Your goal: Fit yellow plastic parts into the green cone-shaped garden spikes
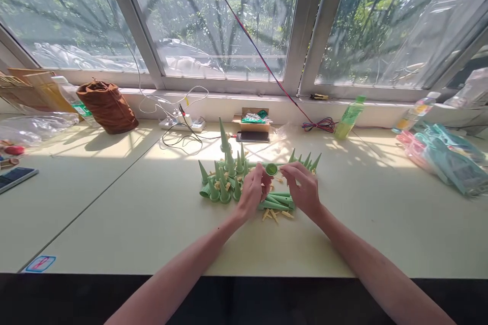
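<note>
Closed round a green plastic cone (271, 169), my left hand (254, 187) tips the open round end toward me. My right hand (304, 187) is just right of the rim with thumb and fingers pinched; whatever is between them is too small to make out. Under and around both hands are several green cones (224, 193), many standing on their wide ends. Green tubes (280, 200) lie in a pile below the hands. Small pale yellow pegs (273, 215) are scattered in front of the tubes and among the cones.
Behind the cones sit a small cardboard box (254, 121), a dark phone (252, 136) and a power strip (183, 123) with loose cables. A brown drawstring bag (109, 106) stands at left. Toward the right are a green bottle (349, 118) and plastic bags (444, 157). Windows line the back.
</note>
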The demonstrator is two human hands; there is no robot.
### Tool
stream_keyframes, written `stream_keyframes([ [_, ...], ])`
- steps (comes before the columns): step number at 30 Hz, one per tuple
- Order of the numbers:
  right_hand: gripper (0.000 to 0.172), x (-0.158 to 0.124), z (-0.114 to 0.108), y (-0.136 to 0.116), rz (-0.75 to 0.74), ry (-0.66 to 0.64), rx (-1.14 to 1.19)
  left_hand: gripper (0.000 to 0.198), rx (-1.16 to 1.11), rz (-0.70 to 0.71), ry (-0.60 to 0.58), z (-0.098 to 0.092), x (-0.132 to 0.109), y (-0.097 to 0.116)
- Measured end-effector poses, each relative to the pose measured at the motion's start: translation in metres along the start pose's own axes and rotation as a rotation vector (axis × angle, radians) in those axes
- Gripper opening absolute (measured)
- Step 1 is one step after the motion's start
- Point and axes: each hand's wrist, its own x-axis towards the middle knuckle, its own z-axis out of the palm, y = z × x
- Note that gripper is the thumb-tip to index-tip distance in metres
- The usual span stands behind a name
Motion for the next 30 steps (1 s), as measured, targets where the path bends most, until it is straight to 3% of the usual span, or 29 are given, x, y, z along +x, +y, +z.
stream_keyframes([
  [6, 0.019, 0.0, 0.002, 0.0, -0.033, -0.038, 0.027, 0.064, 0.0, -0.064, 0.002, -0.002, 0.001, 0.004],
  [22, 0.018, -0.001, -0.001, 0.005, 0.127, -0.007, 0.051, 0.042, 0.043, -0.01, -0.144, -0.006, -0.001, 0.008],
  [30, 0.018, -0.001, -0.001, 0.008, 0.124, -0.005, 0.018, 0.039, 0.147, 0.183, -0.14, -0.009, 0.003, -0.003],
])
